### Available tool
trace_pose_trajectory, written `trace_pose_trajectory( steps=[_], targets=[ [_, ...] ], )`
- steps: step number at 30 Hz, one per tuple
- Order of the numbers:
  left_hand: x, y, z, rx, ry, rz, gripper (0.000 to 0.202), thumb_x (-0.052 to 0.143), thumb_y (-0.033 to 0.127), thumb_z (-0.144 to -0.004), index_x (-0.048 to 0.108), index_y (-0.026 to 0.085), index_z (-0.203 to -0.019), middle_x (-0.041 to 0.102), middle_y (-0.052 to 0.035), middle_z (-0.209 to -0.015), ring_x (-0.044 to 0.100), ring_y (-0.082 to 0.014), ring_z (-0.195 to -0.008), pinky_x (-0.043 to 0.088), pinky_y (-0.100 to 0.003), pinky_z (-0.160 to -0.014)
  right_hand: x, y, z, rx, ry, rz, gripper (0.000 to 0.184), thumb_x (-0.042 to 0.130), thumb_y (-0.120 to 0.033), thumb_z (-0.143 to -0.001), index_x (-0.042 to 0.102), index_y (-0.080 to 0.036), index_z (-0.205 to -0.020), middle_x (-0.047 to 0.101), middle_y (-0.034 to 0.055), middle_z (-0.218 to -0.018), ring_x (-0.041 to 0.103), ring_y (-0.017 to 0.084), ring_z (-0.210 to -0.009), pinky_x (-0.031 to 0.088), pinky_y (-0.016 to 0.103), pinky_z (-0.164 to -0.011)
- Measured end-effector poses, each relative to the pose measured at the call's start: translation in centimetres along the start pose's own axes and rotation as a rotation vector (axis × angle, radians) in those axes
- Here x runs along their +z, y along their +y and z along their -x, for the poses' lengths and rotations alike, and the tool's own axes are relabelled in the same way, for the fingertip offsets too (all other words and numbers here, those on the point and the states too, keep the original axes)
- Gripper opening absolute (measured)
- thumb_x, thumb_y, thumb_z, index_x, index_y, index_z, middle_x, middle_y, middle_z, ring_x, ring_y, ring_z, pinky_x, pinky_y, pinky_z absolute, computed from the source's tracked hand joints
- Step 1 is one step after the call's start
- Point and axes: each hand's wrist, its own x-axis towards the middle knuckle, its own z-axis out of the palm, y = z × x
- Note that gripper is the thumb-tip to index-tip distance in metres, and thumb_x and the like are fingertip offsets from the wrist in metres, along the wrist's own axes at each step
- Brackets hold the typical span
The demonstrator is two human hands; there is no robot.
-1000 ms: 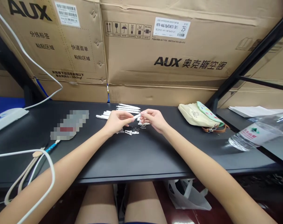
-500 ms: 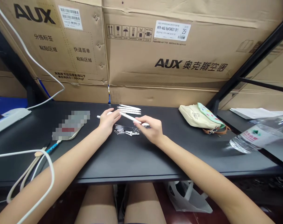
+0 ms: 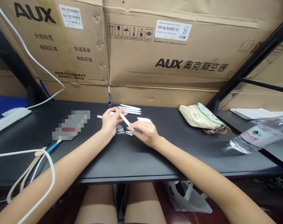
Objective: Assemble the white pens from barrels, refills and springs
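- Step in hand (judged): one white pen barrel [image 3: 126, 121] is being worked between both hands, above the small parts.
- Left hand [image 3: 111, 122]: fingers curled, thumb and fingers closed on the barrel's upper end.
- Right hand [image 3: 146, 133]: half curled, fingertips [image 3: 136, 128] at the barrel's lower end; firm grip or light touch, cannot tell.
- Barrel lies tilted, upper end at the left hand, lower end toward the right hand, clear of the black counter [image 3: 108, 163].
- Just under and between the hands: a small pile of metal and black pen parts [image 3: 121, 128], too small to tell singly.
- Beyond the hands: a row of white pen barrels [image 3: 130, 109]; beyond the right hand, white pen pieces [image 3: 144, 119].
- Right of the right hand: a canvas pouch [image 3: 198, 117].
- Next move (judged): calls for a sure hold at the lower end, kept clear of the pile.
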Motion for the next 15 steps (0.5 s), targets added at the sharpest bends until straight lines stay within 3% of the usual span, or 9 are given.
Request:
trace_pose_trajectory(
  steps=[15],
  targets=[
    [0.14,-0.05,0.05,0.026,0.024,0.015,0.019,0.067,0.013,-0.076,0.052,0.013,-0.088,0.069,-0.0066,-0.078,0.069,-0.0165,-0.067,0.055,-0.029,-0.065,0.19,-0.14,-0.27,-0.163,0.146,-0.006,0.011,0.054,-0.021,-0.088,0.059,-0.017,-0.079,0.061,0.0006,-0.060,0.054,0.009,-0.052,0.044,0.021,-0.052]
  ],
)
